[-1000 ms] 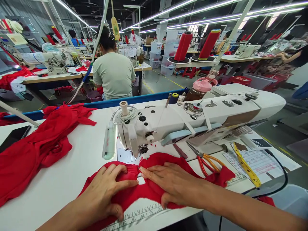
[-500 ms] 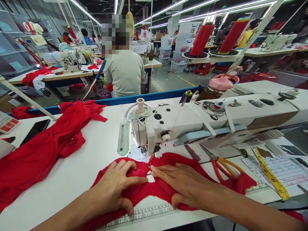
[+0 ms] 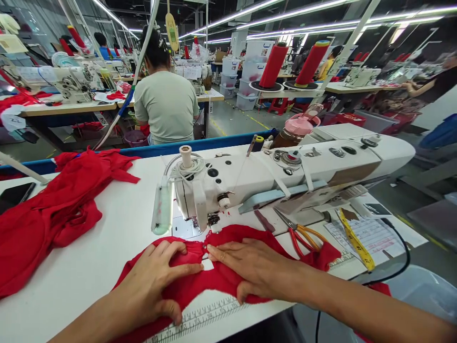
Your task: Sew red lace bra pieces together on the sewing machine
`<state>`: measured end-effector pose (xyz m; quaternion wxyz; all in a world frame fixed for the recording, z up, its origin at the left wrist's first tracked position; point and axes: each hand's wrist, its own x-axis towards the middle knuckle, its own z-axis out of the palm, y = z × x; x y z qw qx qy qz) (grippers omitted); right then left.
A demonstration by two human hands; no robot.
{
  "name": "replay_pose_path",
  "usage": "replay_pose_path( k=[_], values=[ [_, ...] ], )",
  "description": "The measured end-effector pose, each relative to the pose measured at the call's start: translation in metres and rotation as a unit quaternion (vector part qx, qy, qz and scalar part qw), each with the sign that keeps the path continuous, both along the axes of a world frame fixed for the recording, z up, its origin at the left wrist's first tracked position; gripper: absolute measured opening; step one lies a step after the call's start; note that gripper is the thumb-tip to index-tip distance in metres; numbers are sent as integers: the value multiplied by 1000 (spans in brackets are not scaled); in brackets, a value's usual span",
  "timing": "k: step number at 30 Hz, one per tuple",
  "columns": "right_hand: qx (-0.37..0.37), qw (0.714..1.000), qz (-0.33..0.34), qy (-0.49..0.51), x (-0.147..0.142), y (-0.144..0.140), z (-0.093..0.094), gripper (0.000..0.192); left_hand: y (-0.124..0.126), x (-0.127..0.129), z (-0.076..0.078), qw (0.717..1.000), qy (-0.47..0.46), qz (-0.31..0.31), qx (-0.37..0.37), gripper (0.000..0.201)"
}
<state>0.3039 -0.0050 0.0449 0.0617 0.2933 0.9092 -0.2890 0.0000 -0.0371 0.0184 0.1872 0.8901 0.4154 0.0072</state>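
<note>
Rows of sewing stations under strip lights fill the upper part of the frame, where a person in a pale shirt (image 3: 166, 107) sits with their back turned. On the white table (image 3: 107, 259) at lower centre, a red fabric piece (image 3: 217, 281) lies just in front of the sewing machine (image 3: 271, 178). Both hands press flat on it, fingers spread and grasping nothing: the left hand (image 3: 155, 283) at lower left, the right hand (image 3: 255, 269) beside it, index fingertips nearly meeting near the needle. Orange-handled scissors (image 3: 303, 236) lie just right of the cloth. A pile of red garments (image 3: 53, 214) sits at the left.
</note>
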Motion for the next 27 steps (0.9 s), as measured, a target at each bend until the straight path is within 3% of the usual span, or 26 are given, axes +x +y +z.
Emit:
replay_pose_path(
  k=[15, 27],
  values=[
    [-33, 999, -4, 11, 2, 3, -4, 96, 0, -3, -7, 1000, 1, -2, -14, 84],
    [-44, 999, -15, -13, -2, 4, 3, 90, 5, 6, 13, 997, 11, 5, -75, 80]
  ],
)
